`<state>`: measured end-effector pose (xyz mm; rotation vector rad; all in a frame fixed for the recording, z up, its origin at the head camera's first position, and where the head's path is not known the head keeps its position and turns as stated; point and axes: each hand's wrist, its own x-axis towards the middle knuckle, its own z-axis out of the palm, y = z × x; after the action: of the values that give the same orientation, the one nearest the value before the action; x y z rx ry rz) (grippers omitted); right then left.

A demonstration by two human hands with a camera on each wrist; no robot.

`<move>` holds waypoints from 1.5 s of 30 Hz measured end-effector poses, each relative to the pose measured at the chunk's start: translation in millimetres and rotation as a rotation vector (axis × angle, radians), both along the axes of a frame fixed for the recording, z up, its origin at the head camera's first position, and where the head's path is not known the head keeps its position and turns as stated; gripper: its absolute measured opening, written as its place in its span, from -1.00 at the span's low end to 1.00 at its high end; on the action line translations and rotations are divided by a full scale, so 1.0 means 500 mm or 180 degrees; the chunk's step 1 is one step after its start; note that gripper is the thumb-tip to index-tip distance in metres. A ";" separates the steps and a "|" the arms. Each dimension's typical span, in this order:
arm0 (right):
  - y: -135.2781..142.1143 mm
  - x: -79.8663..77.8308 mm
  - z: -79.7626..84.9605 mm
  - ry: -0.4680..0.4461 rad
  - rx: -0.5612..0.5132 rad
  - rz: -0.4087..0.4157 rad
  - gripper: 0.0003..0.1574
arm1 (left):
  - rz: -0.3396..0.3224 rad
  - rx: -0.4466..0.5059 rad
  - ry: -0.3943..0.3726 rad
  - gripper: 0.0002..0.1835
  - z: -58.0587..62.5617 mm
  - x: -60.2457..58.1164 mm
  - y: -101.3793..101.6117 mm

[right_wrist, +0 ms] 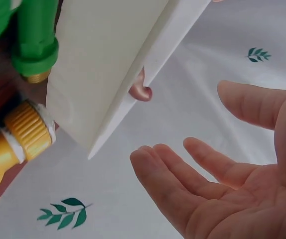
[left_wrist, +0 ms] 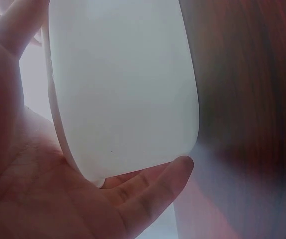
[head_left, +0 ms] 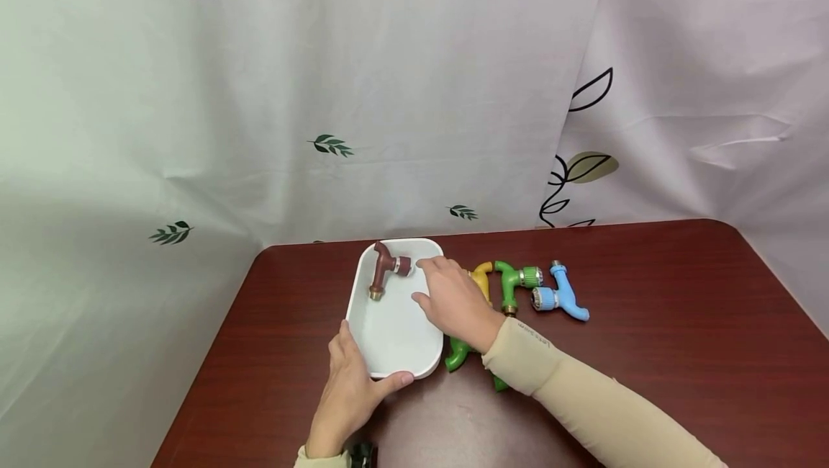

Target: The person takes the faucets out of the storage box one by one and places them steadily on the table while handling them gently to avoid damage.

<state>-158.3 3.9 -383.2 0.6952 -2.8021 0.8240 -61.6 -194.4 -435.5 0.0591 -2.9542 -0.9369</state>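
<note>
In the head view a white plastic tray (head_left: pixel 396 338) stands on the table, with a brown tap (head_left: pixel 383 266) lying in its far left part. My left hand (head_left: pixel 350 385) grips the tray's near left corner, thumb along the near edge and fingers around the side; the left wrist view shows the fingers (left_wrist: pixel 155 196) against the tray wall (left_wrist: pixel 125 89). Over the tray's right rim hovers my right hand (head_left: pixel 458 302), fingers spread and slightly bent. Nothing is between its thumb and fingers (right_wrist: pixel 165 181) in the right wrist view, where only the brown tap's tip (right_wrist: pixel 142 92) shows.
Right of the tray lie a yellow tap (head_left: pixel 481 279), a green tap (head_left: pixel 510 284) and a light blue tap (head_left: pixel 565 297). More green pieces (head_left: pixel 458 355) show under the right forearm, partly hidden. A patterned white cloth (head_left: pixel 414 93) hangs behind the dark red table (head_left: pixel 660 309).
</note>
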 end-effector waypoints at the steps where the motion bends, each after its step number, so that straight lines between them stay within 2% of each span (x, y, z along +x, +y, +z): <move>1: -0.003 -0.003 -0.001 -0.0006 -0.0009 -0.0004 -0.39 | -0.0005 0.0004 0.0005 0.54 0.000 0.000 0.000; 11: -0.024 -0.031 -0.014 -0.0001 -0.0101 0.0091 -0.44 | -0.0027 0.0010 -0.0010 0.53 -0.001 -0.001 0.002; 18: -0.036 -0.050 -0.019 -0.0209 0.0110 -0.0036 -0.40 | -0.0027 0.0003 0.0012 0.52 -0.001 -0.004 0.002; 25: -0.051 -0.070 -0.032 -0.0329 0.0306 0.0102 -0.38 | -0.0016 -0.0006 -0.0012 0.52 -0.001 -0.004 0.000; 38: -0.062 -0.086 -0.057 -0.0332 0.0608 0.0240 -0.24 | -0.0015 -0.0032 0.0003 0.52 0.000 -0.003 0.002; 45: -0.067 -0.094 -0.061 -0.0322 0.0603 0.0345 -0.20 | 0.0007 0.0017 -0.0037 0.54 0.000 -0.002 0.001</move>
<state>-205.5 -29.4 -413.9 0.8641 -2.9845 0.6320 -62.5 -194.1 -435.6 0.0684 -2.9617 -0.9475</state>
